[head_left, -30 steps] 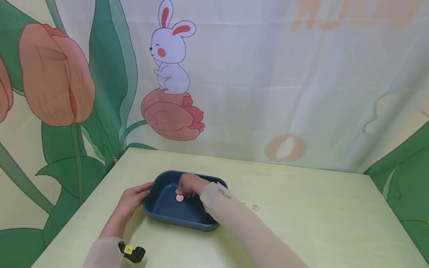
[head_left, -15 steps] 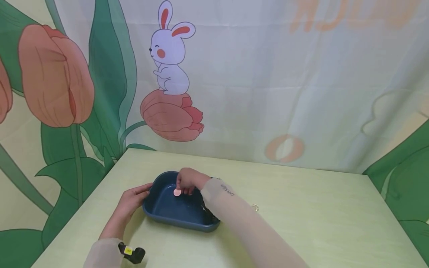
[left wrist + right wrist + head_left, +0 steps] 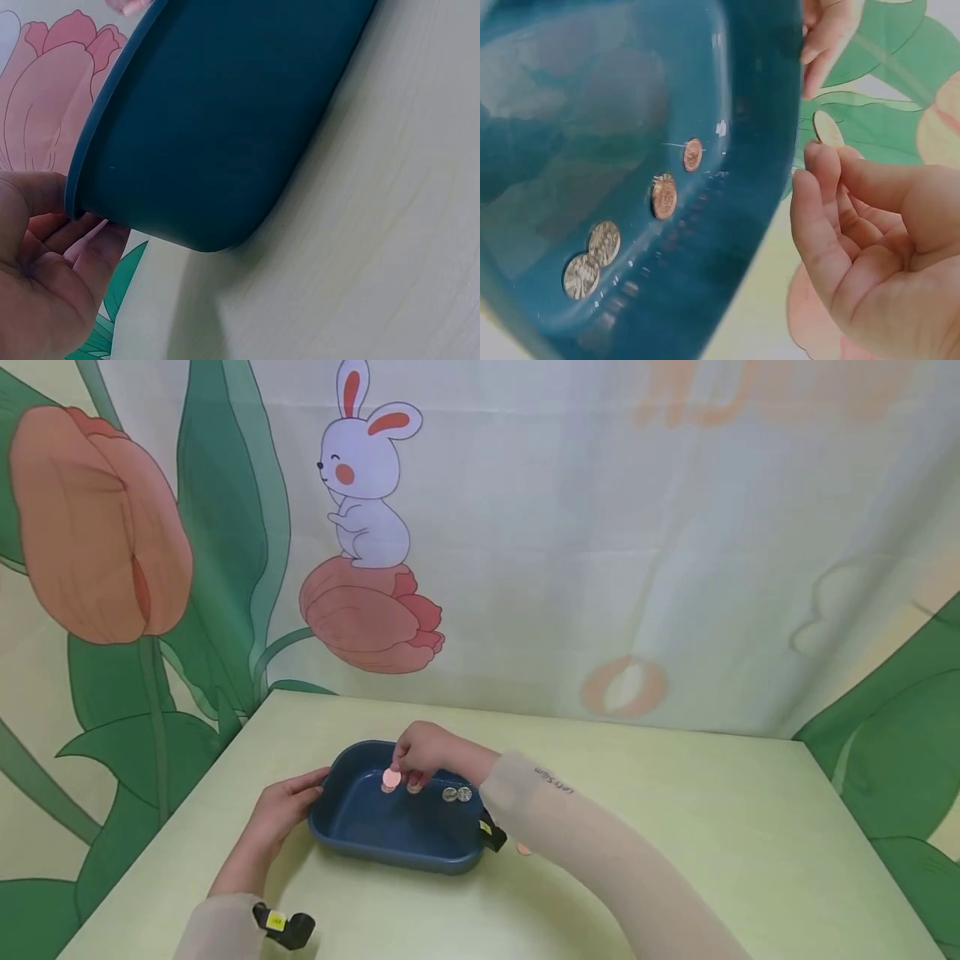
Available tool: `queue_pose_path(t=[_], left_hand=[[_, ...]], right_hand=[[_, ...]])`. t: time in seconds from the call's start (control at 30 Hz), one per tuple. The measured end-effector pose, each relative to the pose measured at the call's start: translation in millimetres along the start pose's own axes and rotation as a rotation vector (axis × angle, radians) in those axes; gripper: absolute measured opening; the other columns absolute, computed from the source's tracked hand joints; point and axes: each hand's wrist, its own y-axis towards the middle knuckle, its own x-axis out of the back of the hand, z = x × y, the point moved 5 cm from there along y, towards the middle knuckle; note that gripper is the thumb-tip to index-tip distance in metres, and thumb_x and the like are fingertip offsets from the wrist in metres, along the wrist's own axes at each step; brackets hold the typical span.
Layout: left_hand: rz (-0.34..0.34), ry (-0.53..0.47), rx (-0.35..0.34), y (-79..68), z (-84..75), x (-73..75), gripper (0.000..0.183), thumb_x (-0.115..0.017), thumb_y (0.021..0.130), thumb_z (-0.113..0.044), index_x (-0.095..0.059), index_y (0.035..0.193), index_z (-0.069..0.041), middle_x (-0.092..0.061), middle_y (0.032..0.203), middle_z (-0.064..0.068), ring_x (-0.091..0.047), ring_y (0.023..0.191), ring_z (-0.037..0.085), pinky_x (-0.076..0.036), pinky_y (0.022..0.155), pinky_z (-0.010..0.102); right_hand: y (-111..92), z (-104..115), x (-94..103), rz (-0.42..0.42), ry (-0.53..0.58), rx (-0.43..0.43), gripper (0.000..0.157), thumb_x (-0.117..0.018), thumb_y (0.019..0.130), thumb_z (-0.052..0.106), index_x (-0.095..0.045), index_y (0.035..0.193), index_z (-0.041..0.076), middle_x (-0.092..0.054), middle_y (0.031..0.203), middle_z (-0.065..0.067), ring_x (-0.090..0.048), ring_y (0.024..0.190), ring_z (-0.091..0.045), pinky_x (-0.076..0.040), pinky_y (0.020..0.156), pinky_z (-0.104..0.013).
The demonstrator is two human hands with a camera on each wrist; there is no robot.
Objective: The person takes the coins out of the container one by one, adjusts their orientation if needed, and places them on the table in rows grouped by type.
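My right hand [image 3: 422, 752] pinches a coin [image 3: 392, 778] between thumb and fingertips, over the far part of a dark blue plastic basin [image 3: 397, 857]. The right wrist view shows the held coin [image 3: 828, 128] nearly edge-on. Inside the basin two copper-coloured coins [image 3: 664, 196] and two silvery coins [image 3: 581, 276] lie in a row along one side, the silvery pair overlapping. With thumb on one side of the rim and fingers under it, my left hand [image 3: 56, 259] grips the basin's left end; in the head view that hand [image 3: 281, 814] is at the left.
Another copper-coloured coin [image 3: 524, 849] lies on the pale yellow-green table [image 3: 675, 827], partly covered by the right sleeve [image 3: 570, 827]. Behind the table hangs a cloth [image 3: 525, 568] printed with a rabbit and tulips. Dark wrist cameras [image 3: 288, 927] sit on both sleeves.
My right hand has lifted slightly with the pinched coin, and its forearm has shifted right, uncovering the silvery coins in the basin. The left hand keeps its hold. The head view has shifted a little.
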Motion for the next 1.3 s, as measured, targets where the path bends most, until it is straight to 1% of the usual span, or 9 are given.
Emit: queue_pose_path(t=[0.1, 0.23, 0.3, 0.4, 0.5, 0.67, 0.83, 1.03, 1.3], left_hand=[[0.002, 0.008, 0.006, 0.6, -1.1, 0.2, 0.044, -0.043, 0.102, -0.01, -0.045, 0.145, 0.001, -0.04, 0.152, 0.024, -0.042, 0.141, 0.037, -0.049, 0.107, 0.041], [0.007, 0.015, 0.007, 2.0, -2.7, -1.4, 0.044, -0.044, 0.102, -0.011, -0.045, 0.145, 0.001, -0.04, 0.152, 0.025, -0.042, 0.141, 0.039, -0.049, 0.107, 0.043], [0.008, 0.015, 0.007, 2.1, -3.5, -2.6, 0.044, -0.044, 0.102, -0.011, -0.045, 0.145, 0.001, -0.04, 0.152, 0.024, -0.042, 0.141, 0.039, -0.048, 0.108, 0.044], [0.006, 0.015, 0.008, 2.4, -3.4, -3.4, 0.044, -0.044, 0.102, -0.011, -0.045, 0.145, 0.001, -0.04, 0.152, 0.024, -0.043, 0.14, 0.038, -0.05, 0.106, 0.042], [0.004, 0.022, 0.008, 3.1, -2.2, -3.0, 0.044, -0.045, 0.102, -0.012, -0.046, 0.145, 0.0, -0.04, 0.152, 0.024, -0.044, 0.139, 0.036, -0.053, 0.102, 0.035], [0.0, 0.035, 0.009, 2.5, -1.0, -1.7, 0.045, -0.045, 0.102, -0.013, -0.046, 0.145, 0.0, -0.041, 0.152, 0.023, -0.045, 0.138, 0.034, -0.055, 0.097, 0.027], [0.0, 0.031, 0.005, 1.1, -1.4, -0.3, 0.045, -0.045, 0.102, -0.014, -0.045, 0.145, 0.0, -0.041, 0.152, 0.023, -0.046, 0.137, 0.032, -0.055, 0.094, 0.023], [-0.006, 0.036, 0.011, -1.6, -1.7, 0.7, 0.045, -0.046, 0.102, -0.014, -0.045, 0.145, -0.001, -0.041, 0.153, 0.021, -0.044, 0.138, 0.029, -0.05, 0.084, 0.009], [0.001, 0.037, 0.012, -1.9, -1.4, -0.9, 0.045, -0.044, 0.102, -0.014, -0.044, 0.146, -0.002, -0.039, 0.153, 0.021, -0.04, 0.141, 0.033, -0.052, 0.087, 0.011]], right_hand=[[-12.3, -2.5, 8.3, -0.011, 0.042, 0.008, 0.02, -0.059, 0.097, 0.01, -0.074, 0.09, -0.001, -0.073, 0.093, -0.024, -0.072, 0.079, -0.034, -0.063, 0.071, -0.037], [-30.6, -15.2, 18.6, -0.035, 0.113, 0.001, 0.018, -0.06, 0.097, 0.012, -0.074, 0.093, 0.001, -0.07, 0.078, -0.014, -0.064, 0.062, -0.015, -0.061, 0.063, -0.028], [-42.6, -23.1, 22.3, -0.042, 0.171, -0.014, 0.017, -0.06, 0.097, 0.012, -0.074, 0.096, 0.001, -0.068, 0.075, -0.009, -0.061, 0.059, -0.011, -0.062, 0.065, -0.03], [-63.0, -35.5, 25.6, -0.056, 0.251, -0.037, 0.018, -0.06, 0.097, 0.012, -0.073, 0.098, 0.0, -0.07, 0.077, -0.007, -0.061, 0.059, -0.01, -0.063, 0.07, -0.034], [-83.5, -49.8, 27.8, -0.081, 0.3, -0.042, 0.018, -0.06, 0.097, 0.013, -0.072, 0.1, 0.0, -0.072, 0.083, -0.011, -0.062, 0.06, -0.01, -0.063, 0.072, -0.036], [-117.7, -76.1, 33.8, -0.137, 0.356, -0.063, 0.018, -0.06, 0.097, 0.012, -0.07, 0.101, -0.002, -0.072, 0.087, -0.014, -0.061, 0.062, -0.01, -0.062, 0.068, -0.032], [-145.8, -105.3, 39.2, -0.209, 0.427, -0.112, 0.019, -0.059, 0.097, 0.01, -0.068, 0.103, -0.006, -0.069, 0.08, -0.004, -0.06, 0.062, -0.009, -0.06, 0.065, -0.027], [-171.2, -128.2, 37.9, -0.253, 0.471, -0.133, 0.021, -0.058, 0.097, 0.009, -0.066, 0.104, -0.009, -0.068, 0.081, -0.003, -0.059, 0.065, -0.01, -0.06, 0.068, -0.027], [-191.7, -147.0, 34.9, -0.302, 0.493, -0.149, 0.023, -0.058, 0.096, 0.01, -0.065, 0.105, -0.01, -0.069, 0.081, -0.002, -0.062, 0.067, -0.01, -0.061, 0.069, -0.029]])
